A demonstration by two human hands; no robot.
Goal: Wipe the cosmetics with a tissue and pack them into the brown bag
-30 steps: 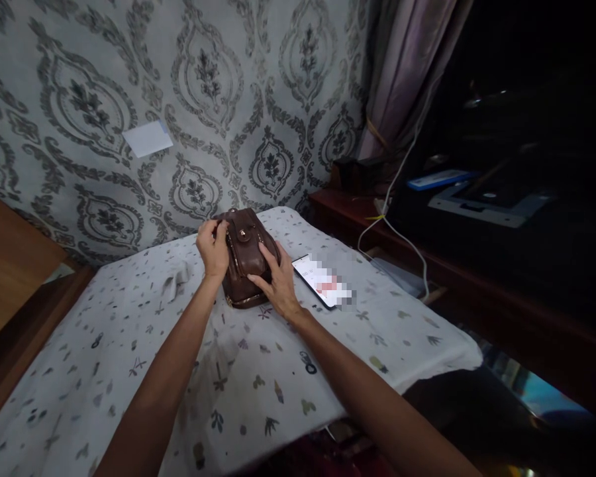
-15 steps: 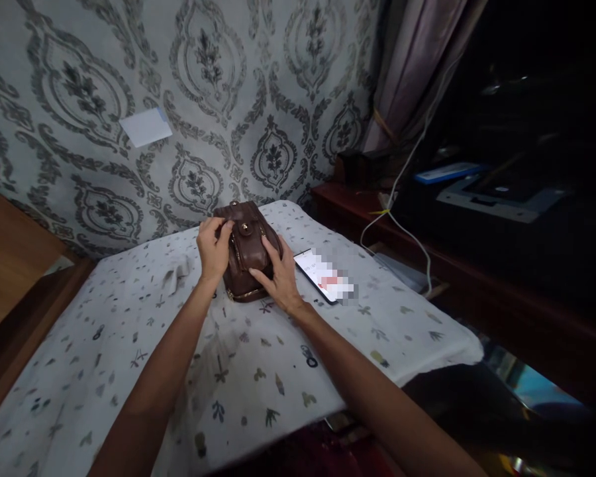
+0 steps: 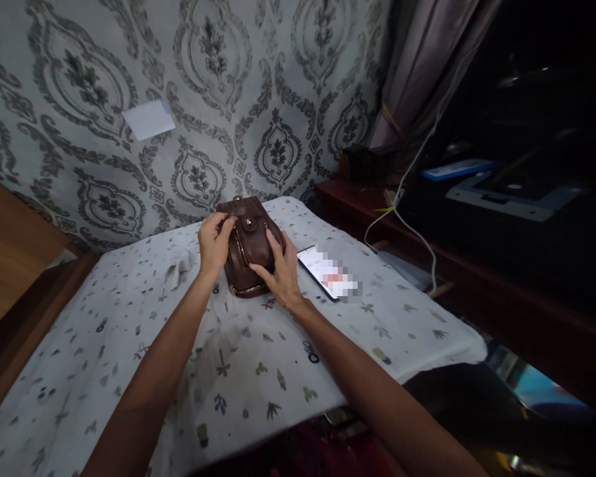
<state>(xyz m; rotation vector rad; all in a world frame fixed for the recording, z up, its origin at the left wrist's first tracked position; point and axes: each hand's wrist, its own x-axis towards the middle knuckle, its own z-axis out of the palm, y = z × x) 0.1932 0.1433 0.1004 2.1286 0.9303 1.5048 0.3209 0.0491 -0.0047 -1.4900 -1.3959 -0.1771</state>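
A brown leather bag (image 3: 258, 246) lies on a cloth-covered table, its front pocket with a gold stud facing up. A gold zipper (image 3: 240, 246) runs along the pocket's left side; another edges the bag's near end. My left hand (image 3: 213, 244) is closed, thumb and forefinger pinched at the zipper's upper end; the pull itself is hidden by the fingertips. Gripping the pocket from the right is my right hand (image 3: 283, 270), thumb at its lower corner and fingers along its far side. Just right of that hand lies a phone (image 3: 322, 270) with its screen lit.
A white cloth (image 3: 218, 424) with a plant print covers the table. Patterned wallpaper (image 3: 198, 86) bears a white card (image 3: 149, 119). On the right, a white cable (image 3: 417, 235) hangs by a dark red shelf (image 3: 347, 195). A wooden panel (image 3: 20, 238) stands at left.
The view has shifted slightly. Both hands keep their places on the bag, and more of the pocket's gold zipper shows below my left fingertips.
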